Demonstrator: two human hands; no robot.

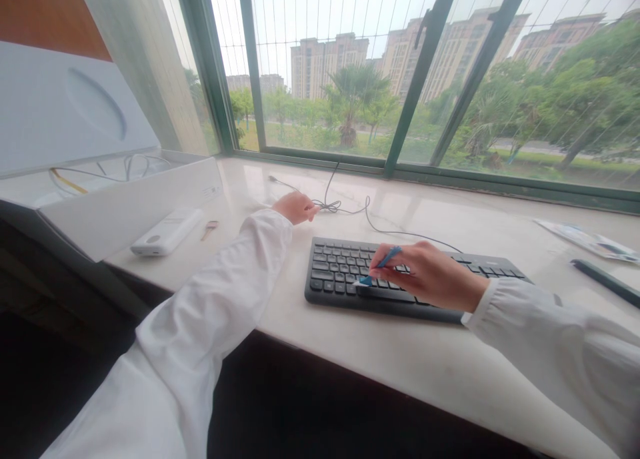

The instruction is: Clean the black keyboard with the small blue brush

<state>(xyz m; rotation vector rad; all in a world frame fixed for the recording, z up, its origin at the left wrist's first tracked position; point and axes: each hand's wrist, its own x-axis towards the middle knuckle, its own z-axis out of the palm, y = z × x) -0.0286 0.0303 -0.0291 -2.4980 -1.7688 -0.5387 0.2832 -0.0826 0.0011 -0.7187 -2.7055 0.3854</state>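
Note:
A black keyboard (340, 299) lies on the pale marble-like counter, partly covered by my right hand (425, 272). That hand pinches a small blue brush (367, 281), whose whitish tip points down at the lower left keys. Beyond the keyboard's left end, my left hand (296, 207) rests low at the counter with its fingers curled. Right beside its fingertips lies a bundled loop of thin dark cable (330, 207). Whether the fingers grip the cable or anything else is hidden. The cable runs on towards the back of the keyboard.
On the left stands an open white box (135, 209) with cords inside. Before it lie a white power bank (167, 232) and a small key-like piece (210, 228). At right are a dark stick-shaped object (607, 282) and a flat printed packet (587, 239). A green-framed window (320, 155) borders the back.

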